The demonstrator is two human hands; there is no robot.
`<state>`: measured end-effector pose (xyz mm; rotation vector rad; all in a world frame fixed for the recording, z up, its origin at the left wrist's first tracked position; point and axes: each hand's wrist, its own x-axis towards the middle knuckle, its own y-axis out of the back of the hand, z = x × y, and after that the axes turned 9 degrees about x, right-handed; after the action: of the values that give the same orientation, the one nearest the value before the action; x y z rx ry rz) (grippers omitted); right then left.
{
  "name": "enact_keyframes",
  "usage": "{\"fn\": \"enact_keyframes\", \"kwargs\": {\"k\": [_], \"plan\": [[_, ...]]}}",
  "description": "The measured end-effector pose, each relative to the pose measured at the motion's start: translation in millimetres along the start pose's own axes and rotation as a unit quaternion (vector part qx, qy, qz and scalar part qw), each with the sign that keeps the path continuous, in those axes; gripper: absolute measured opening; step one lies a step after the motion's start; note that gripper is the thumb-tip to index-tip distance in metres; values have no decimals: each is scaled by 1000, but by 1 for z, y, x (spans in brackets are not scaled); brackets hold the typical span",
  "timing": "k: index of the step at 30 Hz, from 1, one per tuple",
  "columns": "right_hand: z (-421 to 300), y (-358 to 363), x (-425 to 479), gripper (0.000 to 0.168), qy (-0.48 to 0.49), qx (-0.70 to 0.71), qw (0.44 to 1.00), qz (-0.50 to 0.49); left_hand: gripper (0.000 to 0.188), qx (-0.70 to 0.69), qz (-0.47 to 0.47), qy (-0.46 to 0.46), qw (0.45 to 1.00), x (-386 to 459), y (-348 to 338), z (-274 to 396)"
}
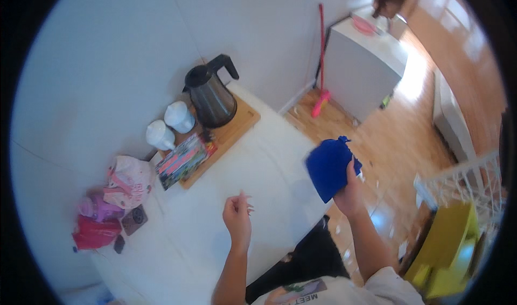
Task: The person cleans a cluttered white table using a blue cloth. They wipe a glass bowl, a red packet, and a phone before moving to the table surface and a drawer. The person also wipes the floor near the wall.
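Note:
My right hand (350, 196) grips a blue cloth pouch (329, 167) with a gathered top, held above the right edge of the white table (258, 163). Over the middle of the tabletop is my left hand (238, 212), its fingers partly curled with no object visible in it. Beyond it, a wooden tray (242, 123) bears a dark electric kettle (212, 99), two white cups (179, 117) and a colourful printed box (181, 163) that overhangs the tray's near side.
At the table's left lie a pink-and-white cloth item (129, 179), a purple object (97, 208), a red pouch (97, 232) and a smartphone (135, 220). A white cabinet (363, 70), a red-handled broom (322, 54) and a yellow-green stool-like object (444, 240) stand on the right.

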<state>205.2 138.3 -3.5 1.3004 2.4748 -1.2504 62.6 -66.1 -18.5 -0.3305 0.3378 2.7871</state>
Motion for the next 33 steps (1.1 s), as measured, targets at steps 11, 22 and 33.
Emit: {"fn": "enact_keyframes", "kwargs": {"k": [11, 22, 33], "plan": [[8, 54, 192, 56, -24, -425, 833, -353, 46, 299, 61, -262, 916, 121, -195, -8], [94, -33, 365, 48, 65, -279, 845, -452, 77, 424, 10, -262, 867, 177, -220, -12], [123, -137, 448, 51, -110, -167, 925, -324, 53, 536, -5, -184, 824, 183, -227, 2]]}}
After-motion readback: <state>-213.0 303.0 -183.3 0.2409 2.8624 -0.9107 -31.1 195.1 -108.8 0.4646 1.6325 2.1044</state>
